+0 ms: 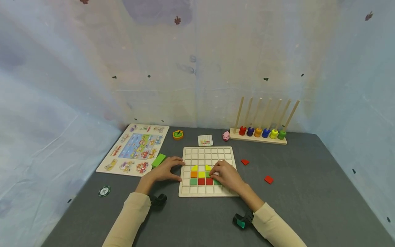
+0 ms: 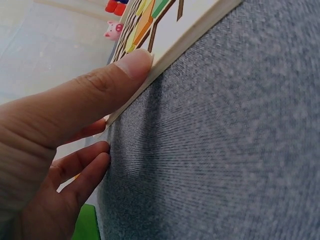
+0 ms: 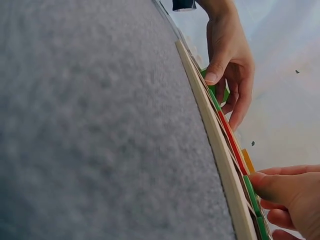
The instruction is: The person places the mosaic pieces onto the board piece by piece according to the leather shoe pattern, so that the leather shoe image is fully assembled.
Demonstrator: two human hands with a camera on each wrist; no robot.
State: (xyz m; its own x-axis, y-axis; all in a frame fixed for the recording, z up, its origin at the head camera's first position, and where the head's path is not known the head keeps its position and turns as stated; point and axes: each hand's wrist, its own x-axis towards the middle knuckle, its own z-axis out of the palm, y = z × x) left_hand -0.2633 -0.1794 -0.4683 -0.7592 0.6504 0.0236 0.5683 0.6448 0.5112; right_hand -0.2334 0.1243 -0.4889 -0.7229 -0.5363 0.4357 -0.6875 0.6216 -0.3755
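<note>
A pale wooden grid board [image 1: 189, 190] lies flat on the table, with red, green, yellow and orange tiles in several of its squares. At its left edge is my left hand [image 1: 166, 169]. In the left wrist view the thumb [image 2: 135, 65] rests on the board's rim, while the other fingers are loosely bent along the side. My right hand [image 1: 227, 175] is over the tiles, thumb and forefinger brought together at a green tile [image 1: 207, 174]. From the right wrist view the right thumb [image 3: 265, 184] touches the tiles; the palm covers part of the board.
Behind the board are a pattern card [image 1: 205, 140], a pink pig [image 1: 226, 136] and a peg rack [image 1: 262, 138] with coloured rings. On the left lie a picture puzzle [image 1: 105, 166], a green block [image 1: 158, 160] and a chip [image 1: 104, 191]. Two red pieces [image 1: 268, 179] lie right.
</note>
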